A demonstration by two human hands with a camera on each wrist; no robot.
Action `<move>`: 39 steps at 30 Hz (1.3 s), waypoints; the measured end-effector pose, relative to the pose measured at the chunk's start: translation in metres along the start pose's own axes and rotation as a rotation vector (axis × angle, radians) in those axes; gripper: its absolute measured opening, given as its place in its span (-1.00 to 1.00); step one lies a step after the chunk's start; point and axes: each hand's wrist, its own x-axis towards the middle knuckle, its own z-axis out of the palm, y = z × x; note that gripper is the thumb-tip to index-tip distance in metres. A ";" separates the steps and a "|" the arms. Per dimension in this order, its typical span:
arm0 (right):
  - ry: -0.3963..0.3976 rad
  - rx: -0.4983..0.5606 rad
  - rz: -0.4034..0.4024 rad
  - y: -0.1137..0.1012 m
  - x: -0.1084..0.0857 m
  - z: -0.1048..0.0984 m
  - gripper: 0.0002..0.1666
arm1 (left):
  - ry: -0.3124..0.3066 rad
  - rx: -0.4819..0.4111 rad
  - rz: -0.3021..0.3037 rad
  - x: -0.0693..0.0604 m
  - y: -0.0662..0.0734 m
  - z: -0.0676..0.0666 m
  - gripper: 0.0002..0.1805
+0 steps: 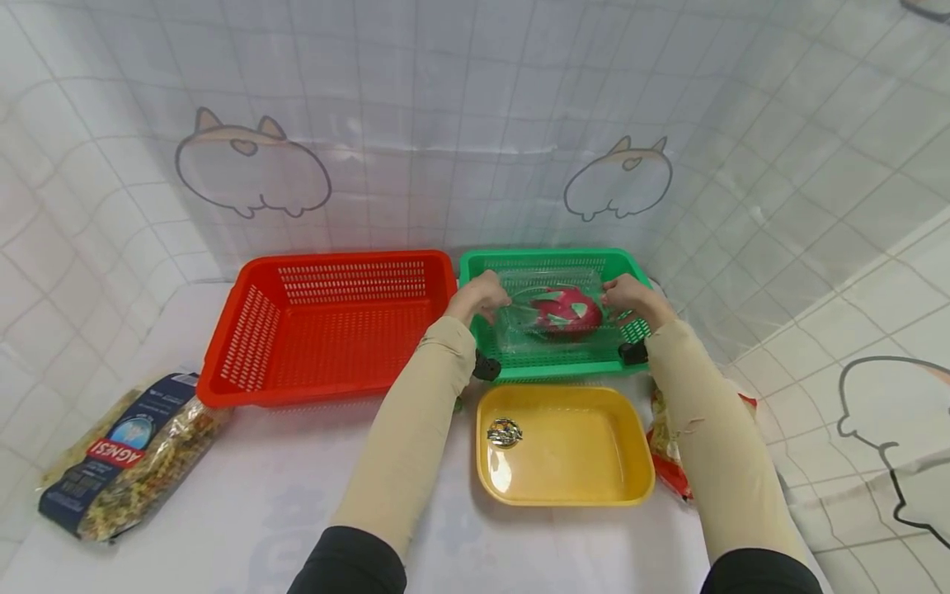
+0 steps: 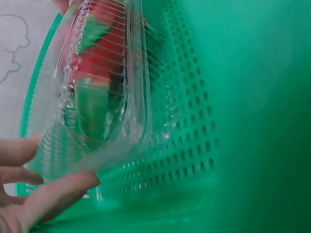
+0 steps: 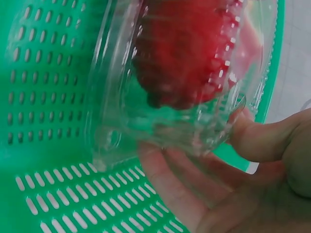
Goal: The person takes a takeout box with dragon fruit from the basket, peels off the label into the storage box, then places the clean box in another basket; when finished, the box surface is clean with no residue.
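A clear plastic clamshell box (image 1: 519, 330) with a red and green dragon fruit (image 1: 570, 312) inside is within the green basket (image 1: 549, 254). My left hand (image 1: 481, 297) grips the box's left end; in the left wrist view its thumb (image 2: 68, 191) is on one side and fingers on the other. At the opposite end, my right hand (image 1: 632, 299) holds the box, with thumb (image 3: 262, 138) on its edge and fingers under the plastic in the right wrist view. Whether the box touches the basket floor, I cannot tell.
Left of the green basket stands a red basket (image 1: 341, 342). In front is a yellow tray (image 1: 571, 454) holding a small shiny metallic item (image 1: 505, 432). A pasta bag (image 1: 134, 454) lies far left. A red and yellow packet (image 1: 668, 454) is partly hidden by my right forearm.
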 end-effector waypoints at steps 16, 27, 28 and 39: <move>-0.090 0.024 -0.082 0.002 -0.014 -0.010 -0.31 | 0.071 0.038 0.183 -0.038 -0.009 -0.013 -0.22; 0.055 -0.222 -0.156 0.000 -0.032 0.002 -0.17 | 0.217 0.101 0.291 -0.084 -0.045 -0.024 -0.29; 0.061 -0.229 -0.161 -0.001 -0.035 0.003 -0.16 | 0.233 0.107 0.295 -0.088 -0.051 -0.024 -0.31; 0.147 -0.250 -0.270 -0.007 -0.067 0.024 -0.09 | 0.372 0.224 0.255 -0.144 -0.094 -0.034 -0.39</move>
